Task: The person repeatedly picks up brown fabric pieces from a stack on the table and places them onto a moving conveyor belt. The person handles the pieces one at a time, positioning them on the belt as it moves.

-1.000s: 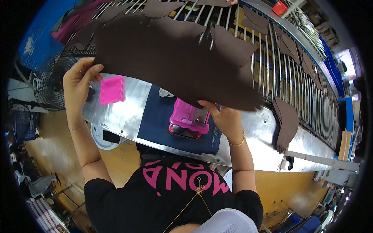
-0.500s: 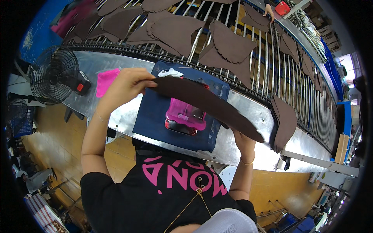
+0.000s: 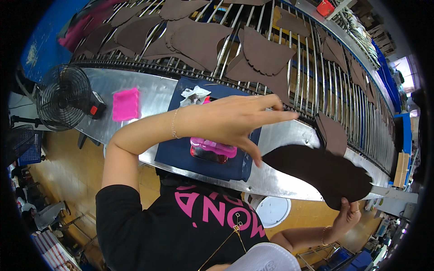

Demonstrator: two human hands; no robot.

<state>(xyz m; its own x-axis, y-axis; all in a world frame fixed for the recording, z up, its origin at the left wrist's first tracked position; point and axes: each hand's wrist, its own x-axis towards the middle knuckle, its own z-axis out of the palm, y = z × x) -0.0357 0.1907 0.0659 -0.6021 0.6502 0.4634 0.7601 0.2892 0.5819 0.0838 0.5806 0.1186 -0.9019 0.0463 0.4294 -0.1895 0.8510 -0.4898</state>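
Far left of both hands, a black fan (image 3: pixel 63 97) stands by the metal table (image 3: pixel 153 90), above a yellowish floor (image 3: pixel 135 186). Nearer the left hand (image 3: pixel 237 115) lies a pink tray (image 3: pixel 126 104), then a navy mat (image 3: pixel 212 170) beneath it; a barred rack (image 3: pixel 367 123) runs beyond. That hand is spread, grasping nothing, thumb just beside the brown piece (image 3: pixel 316 171), which extends up-left from the right hand (image 3: pixel 346 219) pinching its lower edge.

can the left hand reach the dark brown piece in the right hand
Probably yes: the left hand is spread open close to one end of the dark brown piece, and nothing visible stands between; the right hand holds the other end.
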